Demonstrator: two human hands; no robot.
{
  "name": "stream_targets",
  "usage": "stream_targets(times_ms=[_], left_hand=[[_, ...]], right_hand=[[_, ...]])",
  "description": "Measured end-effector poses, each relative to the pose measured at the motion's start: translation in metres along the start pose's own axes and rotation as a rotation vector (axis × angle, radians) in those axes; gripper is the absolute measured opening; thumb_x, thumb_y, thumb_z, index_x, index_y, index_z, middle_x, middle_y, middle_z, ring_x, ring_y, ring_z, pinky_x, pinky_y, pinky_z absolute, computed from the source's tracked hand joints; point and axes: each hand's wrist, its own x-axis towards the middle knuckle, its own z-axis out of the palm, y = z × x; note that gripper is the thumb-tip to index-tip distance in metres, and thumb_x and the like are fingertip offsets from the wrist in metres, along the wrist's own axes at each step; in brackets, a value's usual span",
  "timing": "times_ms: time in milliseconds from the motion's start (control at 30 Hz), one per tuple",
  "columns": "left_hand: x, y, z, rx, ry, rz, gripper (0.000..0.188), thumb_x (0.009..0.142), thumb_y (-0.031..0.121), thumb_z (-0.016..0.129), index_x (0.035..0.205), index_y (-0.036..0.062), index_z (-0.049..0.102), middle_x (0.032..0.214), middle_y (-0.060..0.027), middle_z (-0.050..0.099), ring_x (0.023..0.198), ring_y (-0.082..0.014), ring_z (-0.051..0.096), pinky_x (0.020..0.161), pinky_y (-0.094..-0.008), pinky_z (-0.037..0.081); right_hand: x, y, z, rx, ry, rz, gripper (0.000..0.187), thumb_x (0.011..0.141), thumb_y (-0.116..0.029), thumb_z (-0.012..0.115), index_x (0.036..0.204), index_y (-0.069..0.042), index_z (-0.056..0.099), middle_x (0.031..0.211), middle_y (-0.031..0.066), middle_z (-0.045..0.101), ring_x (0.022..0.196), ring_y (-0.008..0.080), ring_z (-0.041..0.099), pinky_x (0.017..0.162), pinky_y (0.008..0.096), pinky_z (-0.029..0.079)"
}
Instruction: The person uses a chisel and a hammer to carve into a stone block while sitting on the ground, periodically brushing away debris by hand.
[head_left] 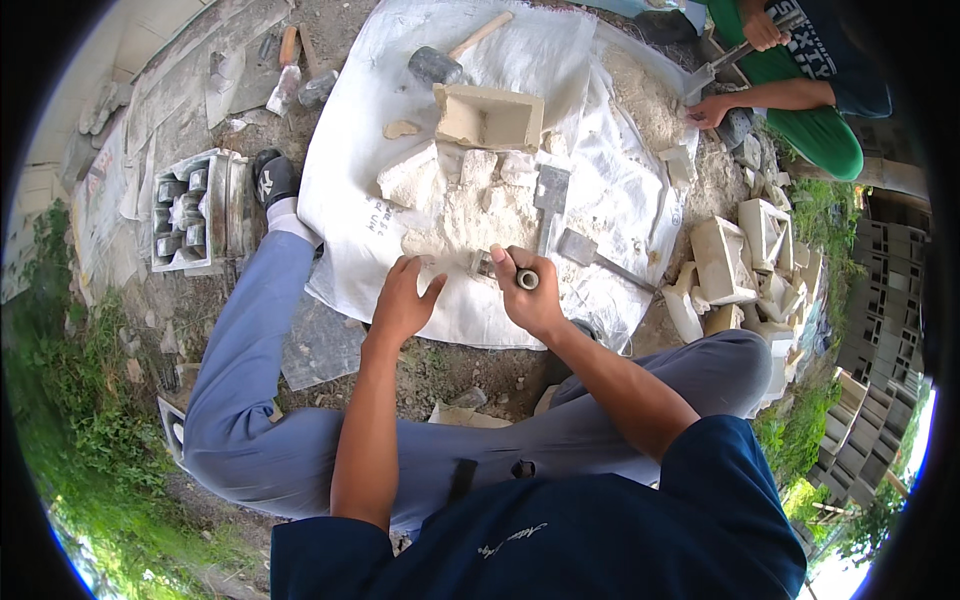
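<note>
Soft, bright daylight fills the scene, leaving faint shadows. The white sheet [345, 150] looks pale; sky [845, 578] at lower right blows out. Fisheye distortion curves the stacked blocks [878, 300], and blue fringing edges the black rim.

Room over white sheet [350, 185] at left; central obstacles: pale rubble [470, 222], hollow block [488, 114].

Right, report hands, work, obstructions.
Right hand gripping tube-handled metal tool. Left hand open, beside off-white crumbled rubble on white woven sheet. Grey flat-bladed metal tool beyond, possibly obstructing.
</note>
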Motion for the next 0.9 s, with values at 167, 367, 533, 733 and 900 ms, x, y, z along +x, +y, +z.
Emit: stream_targets(times_ms=[167, 367, 533, 733, 900], left_hand=[[0.001, 0.001, 0.003, 0.043, -0.021, -0.019, 0.035, 0.095, 0.027, 0.066, 0.117, -0.0006, 0.062, 0.118, -0.0214, 0.061, 0.112, -0.0404, 0.058, 0.097, -0.0445, 0.047], [-0.003, -0.004, 0.000, 0.005, -0.028, -0.044, 0.033, 0.094, 0.023, 0.067, 0.118, 0.0012, 0.063, 0.116, -0.0201, 0.063, 0.111, -0.0381, 0.061, 0.093, -0.0434, 0.049], [0.005, 0.003, 0.002, -0.005, -0.033, 0.024, 0.031, 0.094, 0.023, 0.067, 0.117, 0.0023, 0.064, 0.115, -0.0199, 0.064, 0.103, -0.0377, 0.063, 0.089, -0.0439, 0.050], [0.001, -0.003, 0.006, -0.016, -0.023, -0.004, 0.029, 0.094, 0.021, 0.067, 0.116, 0.0026, 0.064, 0.114, -0.0197, 0.065, 0.106, -0.0381, 0.062, 0.089, -0.0434, 0.050], [-0.001, -0.003, 0.003, 0.007, -0.045, -0.004, 0.029, 0.093, 0.021, 0.068, 0.115, 0.0026, 0.064, 0.114, -0.0199, 0.065, 0.107, -0.0381, 0.062, 0.090, -0.0439, 0.051]], right_hand=[[0.005, 0.010, -0.017, 0.009, 0.005, -0.100, 0.047, 0.103, -0.025, 0.059, 0.066, 0.001, 0.045, 0.056, 0.0033, 0.035, 0.059, 0.0100, 0.030, 0.051, 0.0314, 0.032], [0.008, -0.007, -0.016, -0.049, 0.076, -0.099, 0.048, 0.104, -0.027, 0.056, 0.064, -0.003, 0.043, 0.059, -0.0039, 0.041, 0.058, 0.0057, 0.035, 0.050, 0.0282, 0.030], [0.025, 0.028, -0.024, 0.012, 0.024, -0.002, 0.051, 0.103, -0.028, 0.058, 0.065, -0.002, 0.037, 0.059, -0.0009, 0.029, 0.060, 0.0085, 0.027, 0.051, 0.0324, 0.027], [0.029, 0.026, -0.034, 0.081, 0.142, -0.052, 0.052, 0.104, -0.028, 0.057, 0.064, -0.003, 0.037, 0.060, -0.0020, 0.030, 0.061, 0.0079, 0.027, 0.051, 0.0320, 0.026], [0.033, 0.019, -0.024, 0.074, 0.137, 0.005, 0.049, 0.104, -0.026, 0.057, 0.064, -0.004, 0.037, 0.060, -0.0031, 0.029, 0.061, 0.0074, 0.027, 0.050, 0.0312, 0.025]])
